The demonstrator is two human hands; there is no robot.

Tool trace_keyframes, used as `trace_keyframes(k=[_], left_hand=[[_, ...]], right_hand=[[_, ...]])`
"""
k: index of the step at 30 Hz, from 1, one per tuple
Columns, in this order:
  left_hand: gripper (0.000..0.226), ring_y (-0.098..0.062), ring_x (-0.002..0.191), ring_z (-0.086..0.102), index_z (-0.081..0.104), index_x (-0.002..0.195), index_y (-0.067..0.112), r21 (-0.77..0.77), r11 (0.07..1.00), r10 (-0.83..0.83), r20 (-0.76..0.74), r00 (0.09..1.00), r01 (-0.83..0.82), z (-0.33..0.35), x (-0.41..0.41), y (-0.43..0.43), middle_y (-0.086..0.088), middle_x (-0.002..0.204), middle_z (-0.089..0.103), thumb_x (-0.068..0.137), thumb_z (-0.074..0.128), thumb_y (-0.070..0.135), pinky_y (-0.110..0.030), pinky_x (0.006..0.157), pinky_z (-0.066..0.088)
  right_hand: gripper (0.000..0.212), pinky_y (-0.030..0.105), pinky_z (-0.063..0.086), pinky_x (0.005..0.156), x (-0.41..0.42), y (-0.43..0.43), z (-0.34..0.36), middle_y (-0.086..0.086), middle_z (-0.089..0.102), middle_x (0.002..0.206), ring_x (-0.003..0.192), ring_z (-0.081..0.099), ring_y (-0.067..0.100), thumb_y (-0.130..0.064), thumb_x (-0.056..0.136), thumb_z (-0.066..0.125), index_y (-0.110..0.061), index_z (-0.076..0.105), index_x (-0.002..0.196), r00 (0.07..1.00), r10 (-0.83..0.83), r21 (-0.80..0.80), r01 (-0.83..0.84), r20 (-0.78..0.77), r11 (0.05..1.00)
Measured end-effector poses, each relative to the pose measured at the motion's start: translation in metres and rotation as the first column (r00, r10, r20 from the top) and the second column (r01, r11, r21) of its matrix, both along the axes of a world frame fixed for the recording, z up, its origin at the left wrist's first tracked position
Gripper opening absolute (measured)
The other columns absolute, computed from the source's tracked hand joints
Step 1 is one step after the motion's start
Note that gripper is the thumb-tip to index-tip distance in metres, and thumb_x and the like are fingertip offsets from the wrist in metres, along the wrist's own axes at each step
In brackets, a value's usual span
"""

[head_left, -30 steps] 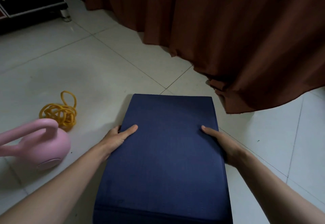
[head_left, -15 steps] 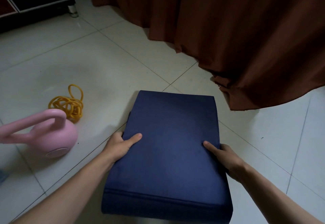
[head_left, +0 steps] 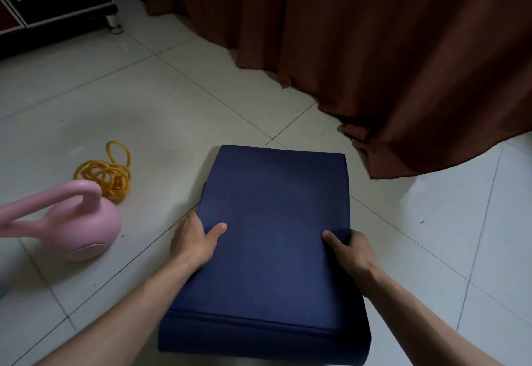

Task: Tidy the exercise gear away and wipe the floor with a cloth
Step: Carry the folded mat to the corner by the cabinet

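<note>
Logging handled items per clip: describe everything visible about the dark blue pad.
The dark blue pad is a thick, rectangular, fabric-covered slab with a seam along its near end. It lies roughly flat over the tiled floor, pointing toward the brown curtain without touching it. The left hand grips its left edge, the right hand its right edge, thumbs on top. Whether it rests on the floor is unclear.

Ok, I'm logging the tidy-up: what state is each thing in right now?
Blue pad: held at both side edges.
Left hand: grips pad's left edge, thumb on top.
Right hand: grips pad's right edge, thumb on top.
Pink kettlebell: on its side on the floor.
Yellow cord: tangled on the floor.
Curtain: hanging, hem bunched on floor.
</note>
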State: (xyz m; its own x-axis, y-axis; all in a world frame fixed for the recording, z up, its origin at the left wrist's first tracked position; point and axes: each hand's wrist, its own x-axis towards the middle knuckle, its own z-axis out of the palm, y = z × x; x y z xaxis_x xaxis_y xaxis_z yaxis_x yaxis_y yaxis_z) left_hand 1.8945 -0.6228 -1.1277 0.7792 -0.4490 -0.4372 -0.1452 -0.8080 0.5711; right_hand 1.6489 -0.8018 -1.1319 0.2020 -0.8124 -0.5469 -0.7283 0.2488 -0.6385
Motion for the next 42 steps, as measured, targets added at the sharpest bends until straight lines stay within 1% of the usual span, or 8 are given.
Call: trace_keyframes(k=[4,8,14,18,24,28,36,42], left_hand=[[0.048,-0.034,0.099,0.061,0.054,0.11,0.005,-0.034,0.999,0.012,0.05,0.999,-0.01,0.029,0.002,0.004,-0.012,0.11,0.063,0.088,0.068,0.046,-0.045,0.086,0.052],[0.053,-0.038,0.105,0.06,0.055,0.114,0.004,-0.085,0.992,0.097,0.087,0.992,-0.089,0.108,0.009,0.011,-0.016,0.116,0.064,0.087,0.068,0.047,-0.048,0.089,0.051],[0.05,-0.037,0.108,0.06,0.055,0.115,0.003,-0.207,0.964,0.194,0.125,0.973,-0.166,0.308,0.031,0.035,-0.015,0.117,0.064,0.088,0.068,0.043,-0.046,0.093,0.049],[0.051,-0.031,0.1,0.059,0.053,0.111,0.013,-0.193,0.961,0.228,0.138,0.964,-0.2,0.436,0.036,0.07,-0.007,0.113,0.061,0.085,0.064,0.055,-0.052,0.089,0.051],[0.049,-0.028,0.1,0.059,0.052,0.12,0.008,-0.228,0.94,0.295,0.175,0.939,-0.252,0.618,0.016,0.143,-0.009,0.117,0.06,0.091,0.063,0.046,-0.04,0.08,0.05],[0.05,-0.026,0.1,0.058,0.051,0.125,0.006,-0.274,0.909,0.371,0.186,0.91,-0.315,0.721,-0.004,0.204,-0.009,0.121,0.06,0.092,0.063,0.043,-0.038,0.08,0.048],[0.058,-0.033,0.107,0.06,0.052,0.127,0.004,-0.311,0.84,0.512,0.185,0.839,-0.444,0.859,-0.02,0.355,-0.013,0.123,0.061,0.089,0.066,0.045,-0.044,0.088,0.051],[0.058,-0.032,0.111,0.059,0.053,0.128,0.003,-0.368,0.782,0.593,0.185,0.784,-0.504,0.914,-0.004,0.484,-0.012,0.126,0.061,0.089,0.067,0.044,-0.043,0.091,0.05]], right_hand=[[0.039,0.044,0.058,0.084,0.005,0.003,0.031,0.009,0.072,0.103,0.091,0.069,0.026,-0.039,0.089,0.07,-0.006,0.065,0.109,0.999,0.01,-0.055,-0.008,0.048,0.998],[0.042,0.045,0.057,0.085,0.025,-0.007,0.118,0.01,0.073,0.103,0.096,0.069,0.03,-0.041,0.087,0.072,-0.004,0.067,0.108,0.998,0.057,-0.177,-0.05,0.035,0.983],[0.038,0.044,0.054,0.09,0.067,0.001,0.317,0.01,0.072,0.106,0.1,0.067,0.03,-0.04,0.088,0.07,-0.007,0.067,0.108,0.987,0.152,-0.269,-0.133,0.05,0.954],[0.043,0.044,0.053,0.093,0.079,0.027,0.437,0.01,0.071,0.111,0.103,0.066,0.031,-0.044,0.088,0.069,-0.009,0.066,0.113,0.981,0.186,-0.266,-0.164,0.061,0.95],[0.038,0.041,0.054,0.091,0.08,0.087,0.618,0.007,0.071,0.104,0.099,0.066,0.028,-0.042,0.089,0.069,-0.01,0.066,0.108,0.957,0.266,-0.28,-0.226,0.113,0.933],[0.042,0.042,0.055,0.091,0.079,0.136,0.723,0.008,0.071,0.104,0.098,0.066,0.029,-0.044,0.088,0.069,-0.008,0.067,0.109,0.935,0.333,-0.309,-0.282,0.124,0.908],[0.046,0.049,0.055,0.09,0.101,0.26,0.865,0.012,0.072,0.105,0.097,0.067,0.034,-0.048,0.087,0.069,-0.007,0.067,0.109,0.852,0.507,-0.349,-0.44,0.128,0.827],[0.04,0.042,0.054,0.083,0.145,0.383,0.934,0.011,0.065,0.096,0.087,0.06,0.028,-0.039,0.095,0.064,-0.001,0.065,0.107,0.763,0.622,-0.336,-0.547,0.175,0.766]])
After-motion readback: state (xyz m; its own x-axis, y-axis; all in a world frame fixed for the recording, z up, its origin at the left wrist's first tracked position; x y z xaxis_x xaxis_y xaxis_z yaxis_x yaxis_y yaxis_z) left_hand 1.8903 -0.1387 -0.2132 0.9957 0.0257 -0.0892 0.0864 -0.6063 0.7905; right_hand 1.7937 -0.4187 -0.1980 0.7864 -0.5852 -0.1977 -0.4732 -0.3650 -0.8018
